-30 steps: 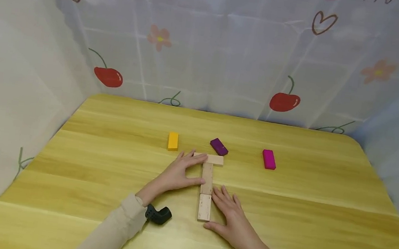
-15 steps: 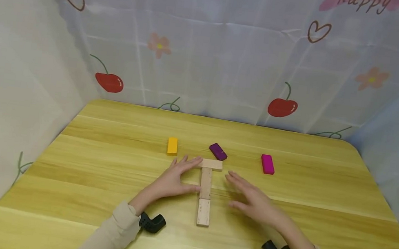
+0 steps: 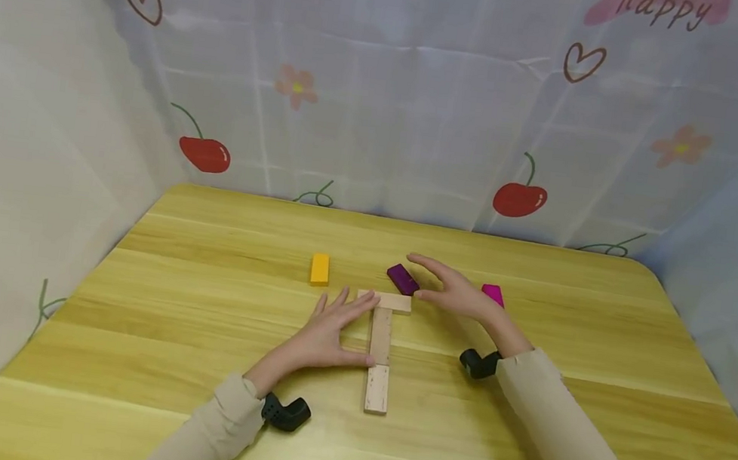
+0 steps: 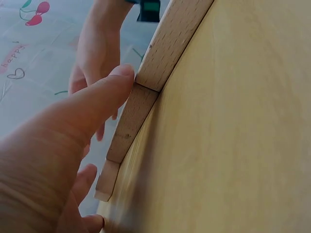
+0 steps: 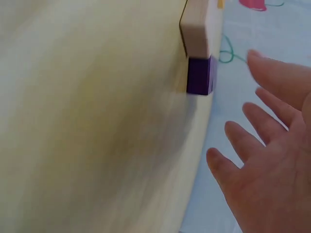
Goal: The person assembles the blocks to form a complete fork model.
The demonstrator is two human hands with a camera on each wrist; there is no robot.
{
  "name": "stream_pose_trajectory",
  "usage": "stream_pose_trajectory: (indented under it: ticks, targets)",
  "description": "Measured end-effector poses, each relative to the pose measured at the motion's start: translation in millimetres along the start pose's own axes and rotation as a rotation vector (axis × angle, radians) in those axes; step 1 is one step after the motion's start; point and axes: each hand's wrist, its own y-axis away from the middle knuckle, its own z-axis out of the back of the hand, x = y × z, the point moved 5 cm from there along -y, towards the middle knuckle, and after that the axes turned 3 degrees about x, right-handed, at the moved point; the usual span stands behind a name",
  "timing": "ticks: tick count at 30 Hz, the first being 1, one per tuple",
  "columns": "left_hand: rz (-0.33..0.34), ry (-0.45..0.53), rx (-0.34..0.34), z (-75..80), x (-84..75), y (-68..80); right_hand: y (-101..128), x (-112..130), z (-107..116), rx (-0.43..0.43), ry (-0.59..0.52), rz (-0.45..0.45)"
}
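While the three plain wooden blocks (image 3: 381, 341) lie flat on the desk (image 3: 190, 361) as a T, a crossbar at the far end and two blocks end to end forming the stem toward the person, the purple block (image 3: 403, 279) sits just behind the crossbar's right end, apparently touching or nearly touching it in the right wrist view (image 5: 199, 75). The left hand (image 3: 330, 328) rests on the desk against the T from its left side: its fingers are straight and spread, the longer ones lying against the crossbar's left end and the thumb (image 4: 104, 94) pressed to the stem where the two blocks meet. The right hand (image 3: 454, 291) hovers over the desk with its fingers straight and fanned apart, holding nothing, their tips close to the purple block but not on it as far as can be told. Just behind that hand the magenta block (image 3: 493, 294) lies partly hidden by it, and the yellow block (image 3: 320, 268) lies apart, to the left of the crossbar. Judging from this, the plain-wood T looks laid and steadied, whereas the three coloured blocks lie loose around its head; the purple one seems the nearest to being handled.
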Motion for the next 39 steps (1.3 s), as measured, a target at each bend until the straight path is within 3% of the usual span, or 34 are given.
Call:
stream_pose_trajectory:
  ticks: [7,12,15,24,32,39]
  targets:
    - [0.001,-0.045,0.010,-2.2,1.1,0.3,-25.2,-8.6,-1.2,0.210,0.114,-0.007]
    - [-0.005,-0.059,0.012,-3.8,-0.9,1.9,-30.7,-14.2,-4.3,0.300,0.127,-0.024]
    - [-0.013,-0.064,0.010,-5.2,-1.3,2.1,-32.2,-19.1,-4.5,0.306,0.138,-0.041]
    - [-0.008,-0.086,0.016,-3.5,-1.2,0.5,-35.0,-28.1,-0.1,0.188,0.178,-0.077]
    - [0.002,-0.101,0.025,-4.9,1.4,0.3,-29.2,-31.1,5.2,0.025,0.167,-0.122]
    - [0.000,-0.095,0.019,-4.4,0.7,-0.1,-19.8,-29.4,9.4,-0.104,0.132,-0.211]
